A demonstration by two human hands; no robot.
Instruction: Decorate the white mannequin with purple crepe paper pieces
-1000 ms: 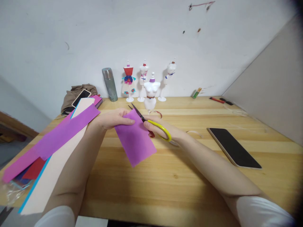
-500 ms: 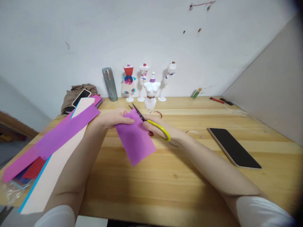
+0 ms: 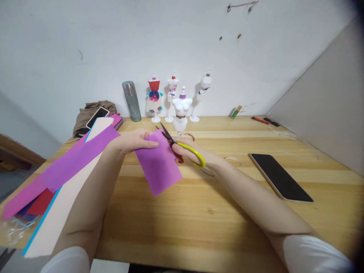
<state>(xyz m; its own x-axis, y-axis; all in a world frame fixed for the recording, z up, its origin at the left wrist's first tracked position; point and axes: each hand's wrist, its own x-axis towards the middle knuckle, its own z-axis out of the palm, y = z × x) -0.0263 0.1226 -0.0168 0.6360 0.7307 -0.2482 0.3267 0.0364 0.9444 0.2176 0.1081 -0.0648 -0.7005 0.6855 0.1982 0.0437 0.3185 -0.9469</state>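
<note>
My left hand [image 3: 138,141] pinches the upper left part of a purple sheet [image 3: 160,167], thumb on top. The sheet hangs down at a slant above the wooden table. My right hand [image 3: 187,148] is closed round the scissors [image 3: 192,151], which have a yellow handle and a reddish one. Their dark blades are parted and point up and left, at the sheet's upper right edge. A small white mannequin [image 3: 182,108] with a purple neck band and a brown waist band stands just behind my hands.
Three more mannequins, one dressed [image 3: 154,94], and a flask [image 3: 132,101] line the wall. Coloured sheets [image 3: 76,159] lie at the left, beside a phone on brown cloth [image 3: 95,108]. Another phone [image 3: 280,177] and a glue stick [image 3: 236,112] are at the right.
The purple sheet and my left hand have shifted slightly left and up. The scissors' blades are now further apart and a little clear of where they were on the sheet.
</note>
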